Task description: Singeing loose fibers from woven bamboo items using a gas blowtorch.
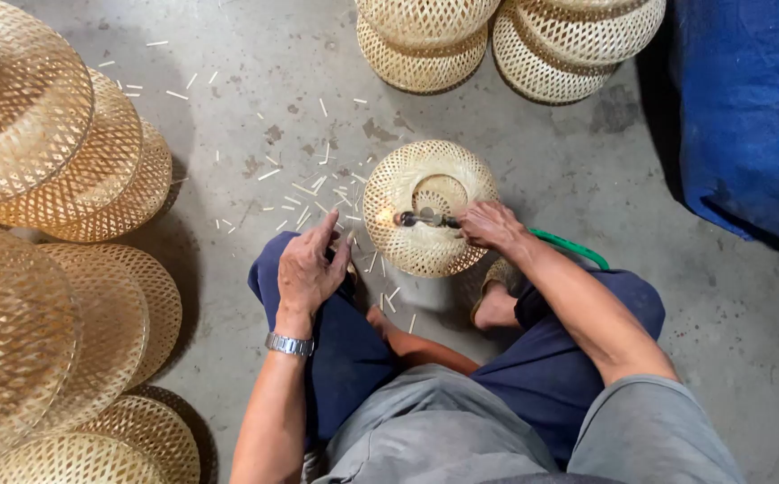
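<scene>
A round woven bamboo shade sits on the concrete floor in front of my knees. My right hand grips a dark metal tool whose tip points into the shade's central opening; a green hose runs back from it past my wrist. My left hand rests on my left knee with fingers loosely spread, holding nothing, a metal watch on its wrist. I sit low in dark blue trousers and a grey shirt.
Stacks of woven bamboo shades lie at the left, lower left and top. Short bamboo offcuts litter the floor. A blue tarp covers the right side.
</scene>
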